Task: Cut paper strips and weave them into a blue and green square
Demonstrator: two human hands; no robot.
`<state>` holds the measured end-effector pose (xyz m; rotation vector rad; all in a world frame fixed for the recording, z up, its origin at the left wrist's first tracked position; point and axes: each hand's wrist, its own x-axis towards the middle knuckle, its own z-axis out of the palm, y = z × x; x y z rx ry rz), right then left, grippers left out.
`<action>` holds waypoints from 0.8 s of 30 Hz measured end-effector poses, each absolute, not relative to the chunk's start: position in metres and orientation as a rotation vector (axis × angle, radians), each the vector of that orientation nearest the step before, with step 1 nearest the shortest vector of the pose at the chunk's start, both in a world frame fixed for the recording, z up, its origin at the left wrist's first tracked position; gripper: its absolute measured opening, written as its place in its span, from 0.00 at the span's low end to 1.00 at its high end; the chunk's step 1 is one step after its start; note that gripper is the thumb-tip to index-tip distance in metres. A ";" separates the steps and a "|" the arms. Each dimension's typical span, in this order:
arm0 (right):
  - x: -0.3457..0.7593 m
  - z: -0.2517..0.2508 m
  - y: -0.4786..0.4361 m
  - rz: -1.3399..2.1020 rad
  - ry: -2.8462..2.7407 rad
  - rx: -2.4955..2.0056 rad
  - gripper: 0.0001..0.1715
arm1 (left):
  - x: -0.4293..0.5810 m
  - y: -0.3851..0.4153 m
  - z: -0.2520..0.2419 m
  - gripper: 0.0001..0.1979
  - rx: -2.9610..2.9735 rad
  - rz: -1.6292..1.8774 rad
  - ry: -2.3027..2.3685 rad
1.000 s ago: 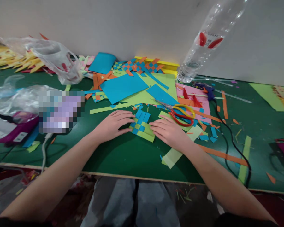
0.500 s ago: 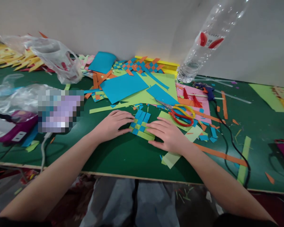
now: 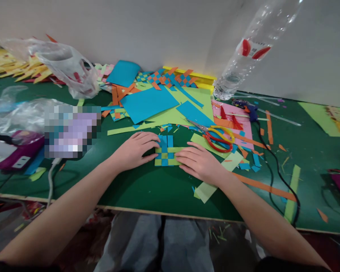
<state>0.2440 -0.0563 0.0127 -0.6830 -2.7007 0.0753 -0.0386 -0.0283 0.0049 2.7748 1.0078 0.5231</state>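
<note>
A small woven paper mat (image 3: 164, 155) of blue and light green strips lies flat on the green table in front of me. Blue strip ends stick out at its far side, and green ones run to the right. My left hand (image 3: 138, 151) rests at the mat's left edge, fingers stretched and apart, fingertips touching it. On the other side, my right hand (image 3: 198, 160) lies with extended fingers over the ends of the green strips, hiding them. Just beyond the right hand are scissors (image 3: 219, 138) with red and yellow handles, blades apart.
Blue paper sheets (image 3: 150, 104) and woven pieces (image 3: 158, 79) pile up behind. A plastic bottle (image 3: 243, 64) leans at the wall. A glue gun (image 3: 252, 113) with a black cord lies right. At left are a blurred-out phone-like device (image 3: 76, 134) and a bagged cup (image 3: 70, 71).
The woven mat has turned between my hands, from slanted to nearly square with the table edge. Both hands stay on either side of it, the right fingers shifting slightly.
</note>
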 end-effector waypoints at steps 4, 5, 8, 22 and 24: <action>0.243 0.011 -0.055 0.048 -2.662 -0.718 0.15 | -0.038 -0.028 0.005 0.17 2.761 0.488 1.096; 0.243 0.010 -0.055 0.037 -2.652 -0.728 0.15 | -0.038 -0.028 0.005 0.17 2.760 0.478 1.099; 0.242 0.009 -0.054 0.002 -2.623 -0.762 0.13 | -0.038 -0.028 0.005 0.18 2.769 0.462 1.093; 0.225 -0.002 -0.048 0.037 -2.420 -0.887 0.12 | -0.033 -0.032 0.006 0.27 2.803 0.441 0.987; 0.225 0.000 -0.049 0.054 -2.368 -0.886 0.13 | -0.032 -0.033 0.005 0.28 2.819 0.410 0.989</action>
